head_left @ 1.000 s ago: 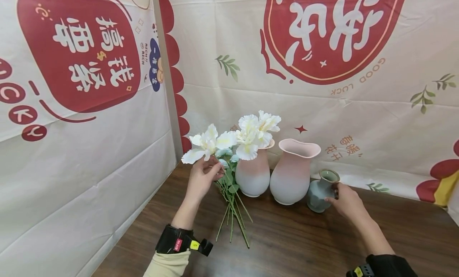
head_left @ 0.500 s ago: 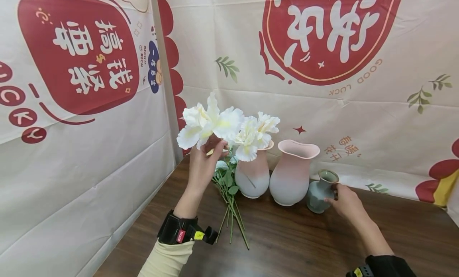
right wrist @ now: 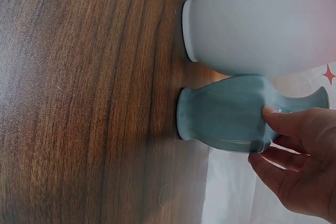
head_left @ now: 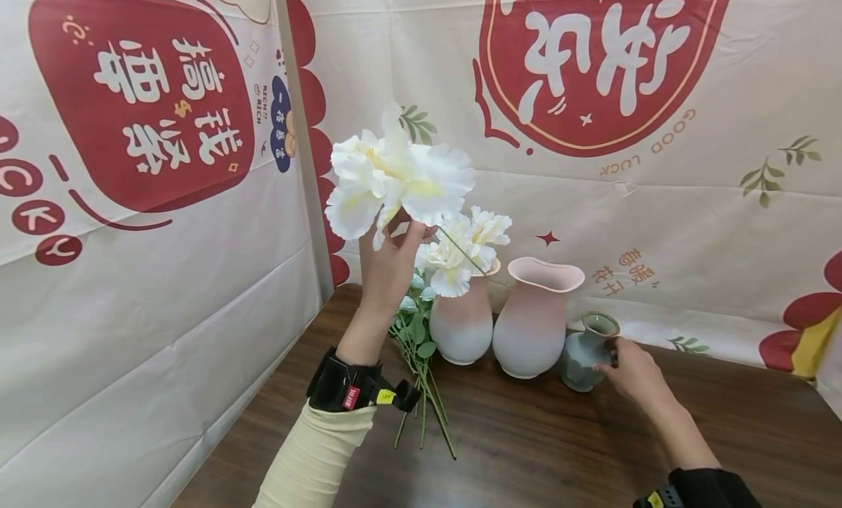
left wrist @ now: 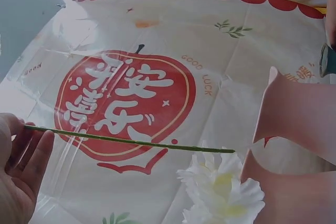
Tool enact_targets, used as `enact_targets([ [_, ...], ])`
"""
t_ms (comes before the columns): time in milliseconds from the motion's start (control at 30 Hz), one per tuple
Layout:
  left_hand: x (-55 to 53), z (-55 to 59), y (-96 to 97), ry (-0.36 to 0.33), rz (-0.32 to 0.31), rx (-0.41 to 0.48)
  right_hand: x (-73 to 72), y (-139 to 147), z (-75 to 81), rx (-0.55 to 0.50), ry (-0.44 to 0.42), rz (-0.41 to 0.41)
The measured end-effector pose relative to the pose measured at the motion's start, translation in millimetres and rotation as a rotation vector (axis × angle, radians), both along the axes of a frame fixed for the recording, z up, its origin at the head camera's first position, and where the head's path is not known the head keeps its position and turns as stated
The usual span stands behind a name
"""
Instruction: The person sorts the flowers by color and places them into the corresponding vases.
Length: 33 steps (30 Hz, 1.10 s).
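Note:
My left hand point(head_left: 389, 270) pinches a large white artificial flower point(head_left: 403, 175) just under its bloom, raised above the table. In the left wrist view its bare green stem point(left wrist: 131, 141) slants out from the fingers, the tip near the vase mouths. My right hand point(head_left: 634, 376) holds a small grey-green vase point(head_left: 582, 358) on its right side; the right wrist view shows thumb and fingers around its shoulder. That vase stands upright on the table. Two taller pink-and-white vases, a left one point(head_left: 462, 331) and a middle one point(head_left: 530, 340), stand beside it.
White blooms point(head_left: 454, 263) cover the left vase's mouth; whether their stems are inside is hidden. A leafy bunch of stems point(head_left: 417, 332) with pale blue blooms leans beside that vase. Printed cloth walls point(head_left: 368, 77) bound the brown wooden table point(head_left: 526, 449) at left and back.
My left hand has risen and moved slightly right, lifting the white flower away from the bunch so its stem is free. My right hand and the small vase have stayed put.

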State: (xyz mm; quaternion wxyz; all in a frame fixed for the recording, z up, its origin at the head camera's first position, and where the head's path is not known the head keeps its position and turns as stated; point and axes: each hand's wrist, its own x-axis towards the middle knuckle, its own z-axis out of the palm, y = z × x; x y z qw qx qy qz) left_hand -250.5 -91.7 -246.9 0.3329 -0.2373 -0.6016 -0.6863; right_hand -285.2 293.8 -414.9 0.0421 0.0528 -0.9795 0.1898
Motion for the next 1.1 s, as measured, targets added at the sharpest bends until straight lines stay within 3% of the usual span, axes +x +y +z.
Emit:
enact_targets([
  [67, -2.5, 2.4, 4.2, 0.002, -0.005, 0.017, -0.3, 0.8, 0.5, 0.001, -0.001, -0.004],
  [233, -7.5, -1.1, 15.8, -0.095, -0.023, 0.038, -0.7, 2.2, 1.0, -0.005, -0.002, -0.003],
  [433, -10.3, -10.2, 26.1, -0.238, 0.045, -0.091, -0.8, 2.5, 0.1, -0.009, -0.002, 0.001],
  [500, -11.6, -10.9, 27.3, -0.239, 0.058, -0.111, -1.1, 2.2, -0.1, -0.012, -0.002, 0.0],
  [700, -15.5, -4.1, 27.7, -0.089, 0.078, -0.116, -0.9, 0.7, 1.8, -0.018, -0.006, -0.011],
  [800, -17.9, -1.6, 28.8, -0.058, 0.144, -0.22, 0.0, 0.0, 2.0, -0.015, -0.005, -0.01],
  [967, -30.0, -5.8, 34.9, -0.063, 0.3, -0.478, 0.9, -1.5, 1.7, -0.014, -0.005, -0.009],
  [1100, -43.4, -14.7, 41.5, -0.118, 0.321, -0.584, 0.6, -3.2, 0.9, -0.014, 0.001, -0.009],
])
